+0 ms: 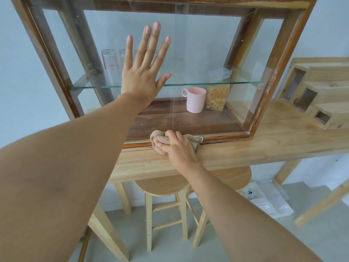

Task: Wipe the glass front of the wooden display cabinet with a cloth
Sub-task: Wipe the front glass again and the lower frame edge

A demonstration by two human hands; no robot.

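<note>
The wooden display cabinet (279, 59) stands on a light wooden table and fills the upper view. Its glass front (200, 46) has a vertical seam in the middle. My left hand (143, 72) lies flat against the left pane with fingers spread, holding nothing. My right hand (177, 146) grips a bunched beige cloth (157, 138) and presses it to the bottom edge of the glass, just at the seam, by the lower frame rail.
Inside, a glass shelf (217, 84) carries clear glasses (110, 61); below stand a pink mug (195, 100) and a jar of pasta (217, 97). A stepped wooden rack (319, 95) sits at the right on the table (264, 148). Two stools (160, 188) stand under it.
</note>
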